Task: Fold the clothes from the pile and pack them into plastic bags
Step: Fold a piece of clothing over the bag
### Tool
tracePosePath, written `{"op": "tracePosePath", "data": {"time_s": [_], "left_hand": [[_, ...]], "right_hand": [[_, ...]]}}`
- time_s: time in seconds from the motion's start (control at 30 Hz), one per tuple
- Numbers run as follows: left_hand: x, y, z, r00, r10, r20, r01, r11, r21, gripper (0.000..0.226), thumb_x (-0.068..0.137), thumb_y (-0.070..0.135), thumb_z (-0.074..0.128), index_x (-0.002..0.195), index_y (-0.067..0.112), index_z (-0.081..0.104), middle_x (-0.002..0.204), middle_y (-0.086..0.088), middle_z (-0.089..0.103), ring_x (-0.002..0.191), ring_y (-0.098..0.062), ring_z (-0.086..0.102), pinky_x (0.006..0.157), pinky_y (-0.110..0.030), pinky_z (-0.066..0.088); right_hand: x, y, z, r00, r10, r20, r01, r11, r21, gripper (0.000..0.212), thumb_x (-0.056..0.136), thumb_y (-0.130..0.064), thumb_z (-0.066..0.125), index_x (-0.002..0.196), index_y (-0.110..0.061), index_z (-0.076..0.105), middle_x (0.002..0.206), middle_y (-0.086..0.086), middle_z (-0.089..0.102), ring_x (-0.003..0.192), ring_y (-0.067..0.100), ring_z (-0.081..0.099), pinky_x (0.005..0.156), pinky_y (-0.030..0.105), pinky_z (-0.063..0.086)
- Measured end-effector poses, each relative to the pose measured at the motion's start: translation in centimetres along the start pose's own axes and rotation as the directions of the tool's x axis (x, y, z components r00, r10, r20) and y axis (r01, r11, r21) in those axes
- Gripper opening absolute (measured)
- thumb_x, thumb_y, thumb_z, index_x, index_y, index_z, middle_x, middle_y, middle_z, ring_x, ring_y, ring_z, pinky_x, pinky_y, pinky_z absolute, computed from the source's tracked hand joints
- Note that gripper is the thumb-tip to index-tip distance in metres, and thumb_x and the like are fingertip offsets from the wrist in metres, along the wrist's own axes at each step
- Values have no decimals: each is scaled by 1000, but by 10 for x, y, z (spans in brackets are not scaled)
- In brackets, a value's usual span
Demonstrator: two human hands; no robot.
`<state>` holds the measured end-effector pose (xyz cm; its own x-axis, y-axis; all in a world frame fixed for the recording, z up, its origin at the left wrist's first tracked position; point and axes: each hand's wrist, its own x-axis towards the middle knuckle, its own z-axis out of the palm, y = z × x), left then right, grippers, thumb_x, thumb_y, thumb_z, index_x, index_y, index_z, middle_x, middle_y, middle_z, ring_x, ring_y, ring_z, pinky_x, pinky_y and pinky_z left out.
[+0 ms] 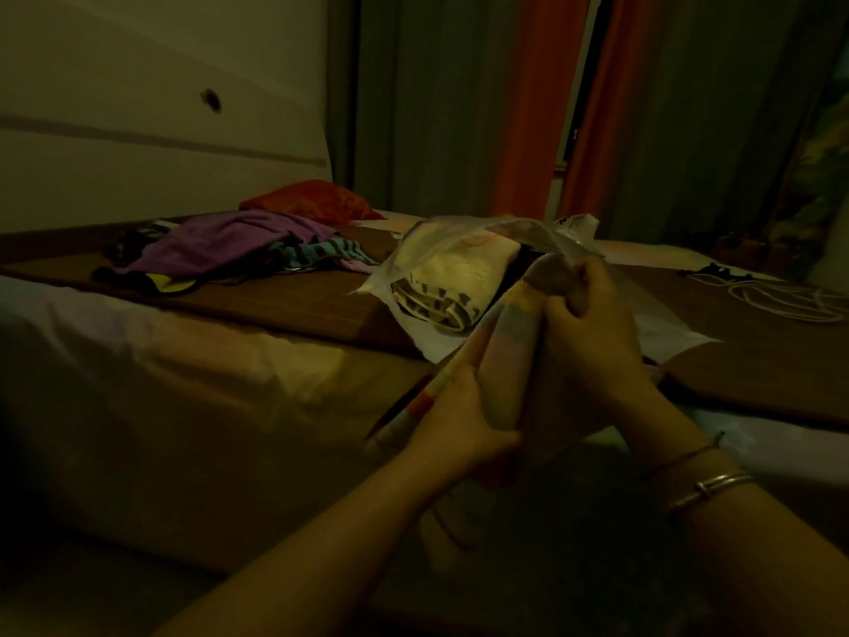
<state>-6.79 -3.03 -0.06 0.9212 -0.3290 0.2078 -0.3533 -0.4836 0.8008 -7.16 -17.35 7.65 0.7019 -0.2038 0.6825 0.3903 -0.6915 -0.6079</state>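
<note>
The plastic bag (482,250) is thin, clear film with a faint gloss, and the folded cloth (441,287) inside looks soft and matt. The striped garment (510,342) is matt cloth. The purple cloth (229,243) looks soft and crumpled. The bangles (707,491) shine like smooth metal. The bed (220,379) sheet is matt fabric.

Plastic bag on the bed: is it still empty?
No; the plastic bag already holds a folded cream garment with dark print.
</note>
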Motion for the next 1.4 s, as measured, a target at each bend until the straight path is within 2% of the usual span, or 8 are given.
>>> {"op": "tracePosePath", "data": {"time_s": [0.27, 0.4, 0.6, 0.73, 0.97, 1.1, 1.23, 1.4], "left_hand": [[11, -14, -67, 985, -160, 72, 147, 977, 156, 28, 79, 13, 74, 105, 10, 63, 97, -7, 64, 82, -13, 59, 63, -19, 47], [11, -41, -76, 961, -261, 89, 229, 936, 269, 31, 80, 9, 72, 108, 9, 60, 102, -6, 61, 84, -12, 58, 65, -19, 49], [14, -8, -56, 981, -34, 189, 43, 998, -47, 64, 72, 13, 78, 127, 18, 47, 119, -4, 58, 105, -20, 60, 86, -42, 56], [7, 3, -56, 953, -4, 302, 46, 990, -134, 42, 78, 14, 76, 116, 22, 61, 108, 0, 67, 94, -10, 65, 76, -23, 57], [-10, 25, -67, 875, -69, 480, 190, 960, -208, 16, 80, 23, 72, 93, 27, 65, 87, 5, 71, 77, -8, 70, 68, -23, 57], [-17, 44, -71, 886, -15, 464, 177, 935, -306, 34, 72, 30, 72, 104, 29, 61, 98, 3, 69, 89, -10, 69, 75, -26, 56], [-20, 57, -78, 943, 16, 332, 146, 877, -459, 27, 71, 36, 69, 96, 31, 61, 95, -2, 72, 87, -17, 70, 73, -31, 58], [-24, 69, -86, 991, 1, 132, 88, 738, -669, 3, 84, 29, 65, 82, 29, 63, 77, 0, 75, 73, -17, 73, 68, -35, 60]], "right_hand": [[2, 5, -17, 992, -93, 81, 97, 994, -48, 16, 92, -9, 51, 101, -21, 49, 82, -14, 49, 70, -11, 49, 57, 4, 35], [0, -1, -22, 976, -132, 171, 121, 990, 71, 23, 92, -2, 48, 101, -22, 54, 84, -12, 52, 68, -14, 50, 60, 1, 36], [-4, -16, -36, 940, -126, 318, 14, 943, 333, 35, 95, -2, 48, 95, -36, 55, 91, -11, 57, 73, -9, 61, 66, 10, 51], [-2, -12, -43, 945, -118, 305, -19, 911, 412, 27, 93, 1, 48, 103, -20, 62, 94, -3, 62, 77, 0, 63, 67, 13, 51], [-3, 11, -52, 952, 34, 304, -96, 977, 189, 21, 95, -12, 52, 100, -32, 54, 97, -11, 55, 86, 2, 56, 67, 10, 47], [-5, 25, -45, 935, 133, 329, -147, 989, 16, 26, 91, -34, 58, 113, -21, 54, 102, -8, 55, 94, 9, 56, 68, 18, 43], [-8, 35, -39, 969, 229, 97, -190, 933, -305, 31, 85, -42, 65, 95, -17, 48, 94, 2, 52, 82, 17, 53, 66, 28, 46], [-8, 21, -53, 760, 525, 383, -423, 847, -323, 28, 102, -39, 33, 115, -21, 51, 99, 10, 59, 89, 23, 56, 68, 24, 42]]}}
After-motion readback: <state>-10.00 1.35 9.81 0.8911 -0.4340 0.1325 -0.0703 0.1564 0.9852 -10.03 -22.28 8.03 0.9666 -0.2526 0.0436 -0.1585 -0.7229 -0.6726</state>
